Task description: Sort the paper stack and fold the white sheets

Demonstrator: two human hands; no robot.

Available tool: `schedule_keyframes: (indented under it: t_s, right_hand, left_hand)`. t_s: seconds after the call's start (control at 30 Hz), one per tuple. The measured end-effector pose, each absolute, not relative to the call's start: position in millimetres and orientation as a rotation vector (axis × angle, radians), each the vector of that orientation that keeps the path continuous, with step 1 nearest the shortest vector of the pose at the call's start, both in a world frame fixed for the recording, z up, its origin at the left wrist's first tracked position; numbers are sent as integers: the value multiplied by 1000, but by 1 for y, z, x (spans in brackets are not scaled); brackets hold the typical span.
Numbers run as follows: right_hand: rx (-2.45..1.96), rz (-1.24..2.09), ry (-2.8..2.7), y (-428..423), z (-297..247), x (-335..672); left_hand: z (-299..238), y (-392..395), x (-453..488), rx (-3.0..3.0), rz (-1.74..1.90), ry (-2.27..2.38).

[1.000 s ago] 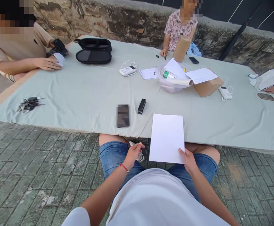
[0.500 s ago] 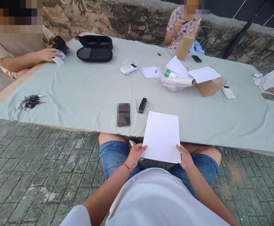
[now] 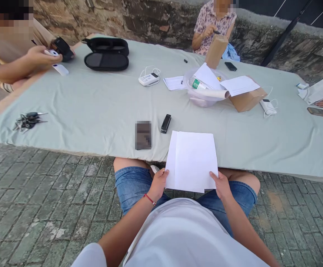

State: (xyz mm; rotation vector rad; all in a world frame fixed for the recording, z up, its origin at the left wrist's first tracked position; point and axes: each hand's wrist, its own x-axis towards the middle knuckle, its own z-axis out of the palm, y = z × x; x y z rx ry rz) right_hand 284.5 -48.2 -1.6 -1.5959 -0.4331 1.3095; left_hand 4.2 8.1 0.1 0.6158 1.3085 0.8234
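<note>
Two white sheets of paper [image 3: 192,159] are held in front of my lap, their top edges over the near edge of the cloth-covered table [image 3: 95,107]. My left hand [image 3: 158,183] pinches the lower left corner of the sheet underneath. My right hand [image 3: 219,184] grips the lower right corner of the upper sheet, which is shifted to the right so the lower one shows along the left side. A phone [image 3: 143,135] and a small black stapler [image 3: 166,123] lie on the table just beyond the paper.
A bunch of keys [image 3: 28,121] lies at the left edge. Farther off are a black case [image 3: 106,59], a white device with cable [image 3: 149,78], a clear bowl with rolled paper [image 3: 204,92] and a cardboard box [image 3: 247,98]. Other people sit at the far left, far side and right.
My left hand came up from my lap and took hold of the paper's lower left corner. The single-looking sheet has been slid apart into two overlapping sheets.
</note>
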Motion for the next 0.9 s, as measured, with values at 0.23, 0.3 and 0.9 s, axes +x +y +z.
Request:
schedule_keyframes:
  t_s: [0.23,0.3,0.9]
  right_hand:
    - [-1617,1084,-234,-43,3,341]
    - [-1593,1134,-195,-42,6,344]
    - [-1550,1511,-504,-34,20,274]
  left_hand:
    - [9,12,-5,829,885,1416]
    - [12,10,-7,942,923,1440]
    - [13,14,-1,847,746,1414]
